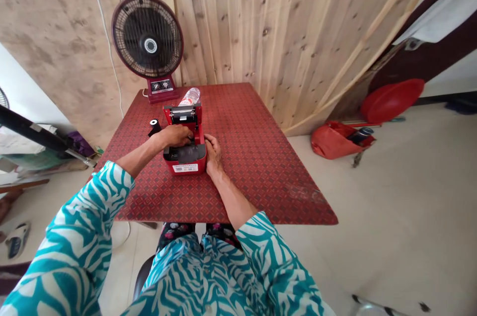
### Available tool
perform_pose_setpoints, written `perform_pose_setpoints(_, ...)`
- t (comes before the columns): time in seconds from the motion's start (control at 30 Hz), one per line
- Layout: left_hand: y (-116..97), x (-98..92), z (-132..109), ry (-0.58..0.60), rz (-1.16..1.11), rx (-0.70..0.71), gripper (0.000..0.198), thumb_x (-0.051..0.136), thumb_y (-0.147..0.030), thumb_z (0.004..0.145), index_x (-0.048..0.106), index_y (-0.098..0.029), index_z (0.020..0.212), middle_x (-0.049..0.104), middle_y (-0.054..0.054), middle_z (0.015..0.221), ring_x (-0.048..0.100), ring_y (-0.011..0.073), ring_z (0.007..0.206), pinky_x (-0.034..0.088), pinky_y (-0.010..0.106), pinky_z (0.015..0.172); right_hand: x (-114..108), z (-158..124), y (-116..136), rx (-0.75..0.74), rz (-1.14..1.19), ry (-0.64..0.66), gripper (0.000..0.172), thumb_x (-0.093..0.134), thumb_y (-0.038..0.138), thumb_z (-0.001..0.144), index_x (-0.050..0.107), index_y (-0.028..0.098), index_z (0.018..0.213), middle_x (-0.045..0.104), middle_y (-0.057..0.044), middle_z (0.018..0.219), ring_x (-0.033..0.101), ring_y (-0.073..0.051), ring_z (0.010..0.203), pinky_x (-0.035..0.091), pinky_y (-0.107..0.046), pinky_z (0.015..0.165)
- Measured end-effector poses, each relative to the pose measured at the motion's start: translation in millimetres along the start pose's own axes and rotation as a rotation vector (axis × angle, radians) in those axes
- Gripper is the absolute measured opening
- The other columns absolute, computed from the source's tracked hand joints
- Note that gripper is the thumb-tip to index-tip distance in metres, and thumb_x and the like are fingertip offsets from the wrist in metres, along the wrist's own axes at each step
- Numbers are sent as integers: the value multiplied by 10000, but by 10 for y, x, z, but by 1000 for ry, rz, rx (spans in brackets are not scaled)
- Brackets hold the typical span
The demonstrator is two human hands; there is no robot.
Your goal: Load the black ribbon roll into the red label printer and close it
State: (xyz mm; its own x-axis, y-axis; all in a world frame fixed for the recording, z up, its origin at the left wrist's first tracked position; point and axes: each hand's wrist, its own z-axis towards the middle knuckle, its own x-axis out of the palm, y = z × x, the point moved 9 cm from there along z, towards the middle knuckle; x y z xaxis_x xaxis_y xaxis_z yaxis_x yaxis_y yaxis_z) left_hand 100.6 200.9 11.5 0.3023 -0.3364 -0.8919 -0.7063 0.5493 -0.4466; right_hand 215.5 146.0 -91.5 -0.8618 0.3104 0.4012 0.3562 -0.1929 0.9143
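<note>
A small red and black printer (185, 166) stands on the table with its lid (182, 113) raised. White stickers with print are on its near side. My left hand (175, 135) reaches over it from the left, fingers curled down into the compartment; whatever they pinch there is hidden. Against the printer's right side, my right hand (213, 153) is closed around the casing, steadying it. Just beyond my left wrist is a small black roll (154, 127) with a white end. A clear plastic bottle (191, 96) with a red and white label lies behind the lid.
A dark red fan (150, 45) stands at the table's back left corner. Patterned red cloth covers the table (257, 172). On the floor to the right are an orange-red bag (328, 141) and a red basin (393, 100). Wooden boards (261, 23) rise behind the table.
</note>
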Motion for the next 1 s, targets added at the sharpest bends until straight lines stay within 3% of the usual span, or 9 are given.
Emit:
perform_pose_setpoints(0.2, -76, 1, -36, 76, 90, 73, 91, 672, -253, 643, 711, -250, 724, 703, 40, 764, 630, 240, 729, 444, 312, 707, -14, 25, -15, -11, -6, -5, 309, 607, 426, 764, 697, 241, 996, 715, -7, 1013, 608, -177, 1025, 505, -330, 930)
perform_pose_setpoints(0.33, -102, -76, -79, -2, 192, -3, 280, 673, -212, 683, 719, -226, 959, 734, 67, 985, 677, 269, 916, 488, 313, 791, -14, 22, -18, -14, 3, 3, 309, 609, 424, 768, 695, 238, 1000, 718, -4, 1006, 610, -180, 1027, 509, -332, 925)
perform_pose_setpoints(0.5, -287, -105, -213, 1, 384, -1, 379, 619, -189, 823, 625, -182, 1202, 692, 108, 1215, 648, 271, 1132, 502, 347, 924, -15, 25, -34, -12, 11, 19, 302, 608, 413, 776, 694, 237, 1005, 722, -7, 1007, 619, -189, 1029, 509, -344, 926)
perform_pose_setpoints(0.63, -483, -222, -424, -60, 333, 136, 361, 621, -207, 854, 632, -204, 1215, 676, 93, 1248, 649, 250, 1141, 512, 359, 958, -26, 24, -26, -14, 10, 13, 297, 614, 412, 769, 696, 242, 998, 722, -9, 1024, 622, -190, 1029, 509, -348, 923)
perform_pose_setpoints(0.7, -483, -417, -621, -173, 197, 199, 325, 638, -241, 853, 654, -207, 1175, 698, 84, 1180, 670, 236, 1077, 527, 360, 938, -29, 17, -31, 1, 12, 6, 304, 619, 414, 762, 695, 242, 1001, 720, -11, 1033, 627, -187, 1010, 511, -348, 915)
perform_pose_setpoints(0.77, -311, -725, -871, -358, -47, 208, 324, 685, -290, 826, 658, -193, 1135, 717, 77, 1074, 689, 215, 976, 549, 356, 893, -29, 13, -39, 13, 20, 2, 313, 626, 415, 754, 696, 239, 1004, 722, -14, 1035, 632, -184, 989, 514, -347, 902)
perform_pose_setpoints(0.87, 308, -1081, -1213, -612, -443, 78, 372, 751, -313, 760, 618, -181, 1081, 715, 61, 948, 692, 186, 834, 578, 337, 783, -35, 17, -53, 13, 35, -4, 319, 635, 415, 751, 699, 232, 1004, 730, -19, 1040, 636, -184, 974, 523, -345, 885)
perform_pose_setpoints(0.93, 758, -1093, -1318, -677, -560, -32, 390, 791, -305, 686, 604, -182, 1005, 706, 42, 903, 680, 169, 806, 574, 321, 769, -48, 26, -64, 10, 36, -13, 318, 634, 413, 752, 699, 228, 1001, 733, -21, 1043, 636, -186, 974, 525, -346, 881)
perform_pose_setpoints(1.0, 1160, -963, -1334, -714, -644, -124, 460, 816, -296, 595, 598, -179, 983, 691, 20, 869, 663, 152, 786, 559, 294, 754, -58, 33, -74, 10, 32, -20, 320, 632, 412, 749, 697, 224, 1000, 734, -25, 1043, 636, -189, 979, 523, -349, 883)
